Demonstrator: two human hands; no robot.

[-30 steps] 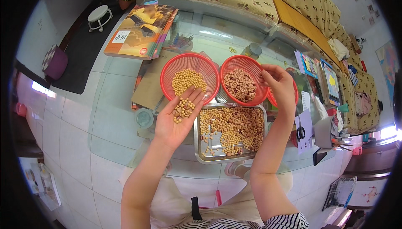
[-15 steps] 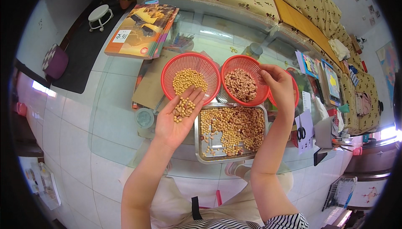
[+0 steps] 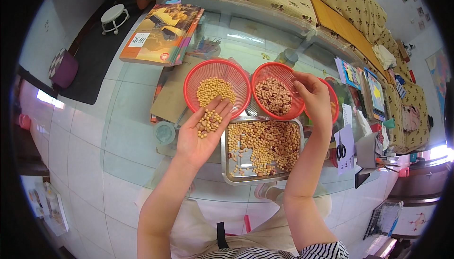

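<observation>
My left hand (image 3: 196, 138) lies palm up with its fingers stretched out, carrying a small heap of yellow soybeans mixed with a few larger brownish beans (image 3: 209, 122). Its fingertips overlap the near rim of the left red basket (image 3: 190, 77), which holds yellow soybeans (image 3: 215, 90). My right hand (image 3: 312, 91) is pinched at the right rim of the middle red basket (image 3: 270, 66), which contains pinkish-brown peanut-like beans (image 3: 273, 96). Whatever its fingertips hold is too small to make out. Below both baskets, a metal tray (image 3: 231, 179) bears mixed yellow and brown beans (image 3: 269, 148).
Partly behind my right wrist is a third red basket (image 3: 336, 112). Books (image 3: 158, 32) are stacked at the glass table's far left. A glass jar (image 3: 287, 56) stands behind the baskets, and a round glass dish (image 3: 164, 132) sits left. Scissors (image 3: 341, 151) lie on paper at right.
My right fingertips have shifted slightly at the middle basket's rim. My left hand and its beans stay by the left basket; the whole view has drifted a little.
</observation>
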